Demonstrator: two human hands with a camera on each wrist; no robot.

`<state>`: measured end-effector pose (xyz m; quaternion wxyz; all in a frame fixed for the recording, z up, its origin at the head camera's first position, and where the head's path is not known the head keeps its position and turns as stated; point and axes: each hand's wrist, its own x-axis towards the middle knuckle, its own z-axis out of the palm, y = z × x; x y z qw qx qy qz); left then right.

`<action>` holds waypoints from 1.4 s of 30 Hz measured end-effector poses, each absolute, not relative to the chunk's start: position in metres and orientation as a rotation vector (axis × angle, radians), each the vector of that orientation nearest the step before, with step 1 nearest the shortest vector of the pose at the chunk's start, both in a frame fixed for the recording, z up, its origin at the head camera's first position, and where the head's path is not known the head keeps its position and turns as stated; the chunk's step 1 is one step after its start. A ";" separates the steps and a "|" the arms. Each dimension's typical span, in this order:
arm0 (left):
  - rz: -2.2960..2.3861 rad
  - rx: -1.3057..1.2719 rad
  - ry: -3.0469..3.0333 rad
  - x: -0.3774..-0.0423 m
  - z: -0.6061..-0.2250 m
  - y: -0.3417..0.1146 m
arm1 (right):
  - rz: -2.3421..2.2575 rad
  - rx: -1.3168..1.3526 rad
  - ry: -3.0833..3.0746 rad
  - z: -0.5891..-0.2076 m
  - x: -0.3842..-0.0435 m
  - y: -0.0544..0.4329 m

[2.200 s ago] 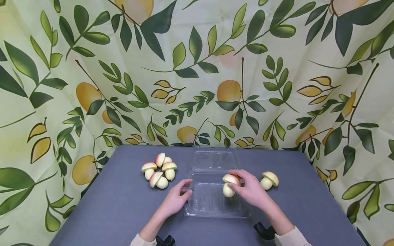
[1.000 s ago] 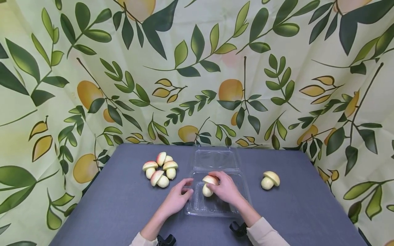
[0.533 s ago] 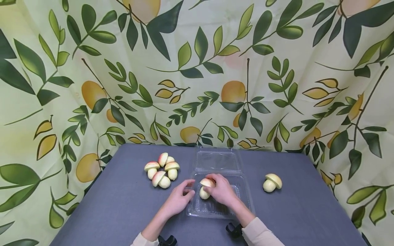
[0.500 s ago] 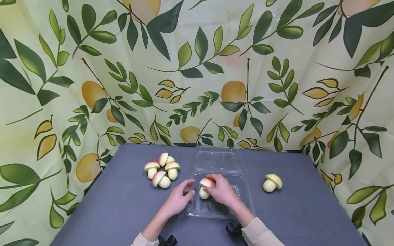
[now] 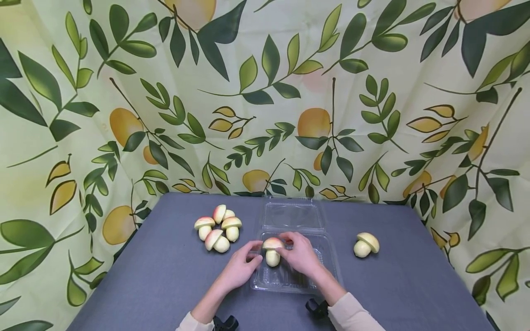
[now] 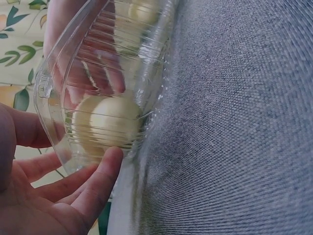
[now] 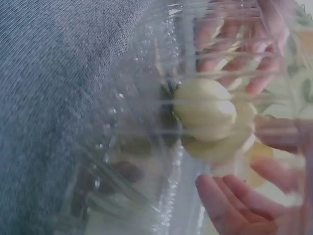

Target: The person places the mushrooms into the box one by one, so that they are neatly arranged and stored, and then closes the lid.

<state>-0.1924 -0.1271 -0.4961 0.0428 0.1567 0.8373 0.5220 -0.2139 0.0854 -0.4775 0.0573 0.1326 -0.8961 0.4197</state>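
Observation:
One mushroom (image 5: 272, 252) with a pale stem and a pink-tinged cream cap stands in the left part of a clear plastic clamshell container (image 5: 296, 290). Beside its right side, inside the container, my right hand (image 5: 301, 255) has its thumb and fingers spread apart. The right wrist view shows the mushroom (image 7: 203, 110) through ribbed plastic, with a gap to the right hand's lower fingertips (image 7: 208, 188). My left hand (image 5: 240, 265) stays at the container's left edge. In the left wrist view a fingertip (image 6: 113, 154) touches the outer wall, its fingers loosely bent.
Several similar mushrooms (image 5: 217, 241) lie grouped on the grey table (image 5: 157, 276), left of the container. Another mushroom (image 5: 366, 245) lies to the right. The container's lid (image 5: 294, 216) is folded back flat behind its base. A leaf-and-fruit print cloth (image 5: 265, 115) hangs behind the table.
My right hand has carried the mushroom leftward across the container, set it down, and its fingers have parted from it. The mushroom now stands more upright. My left hand has stayed put.

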 end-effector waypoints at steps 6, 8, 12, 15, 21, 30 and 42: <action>1.620 0.499 2.556 -0.191 -0.496 -0.128 | 1.289 0.387 -2.742 -0.468 -0.206 0.093; 1.622 0.495 2.553 -0.190 -0.496 -0.128 | 1.288 0.384 -2.751 -0.463 -0.204 0.096; 1.614 0.487 2.562 -0.190 -0.494 -0.127 | 1.290 0.383 -2.742 -0.454 -0.201 0.101; 1.610 0.485 2.571 -0.191 -0.493 -0.126 | 1.318 0.373 -2.731 -0.447 -0.198 0.105; 1.617 0.487 2.563 -0.191 -0.493 -0.127 | 1.320 0.340 -2.739 -0.438 -0.193 0.115; 1.606 0.489 2.564 -0.189 -0.493 -0.128 | 1.321 0.303 -2.735 -0.432 -0.186 0.137; 1.610 0.482 2.555 -0.188 -0.493 -0.127 | 1.248 0.276 -2.730 -0.428 -0.187 0.167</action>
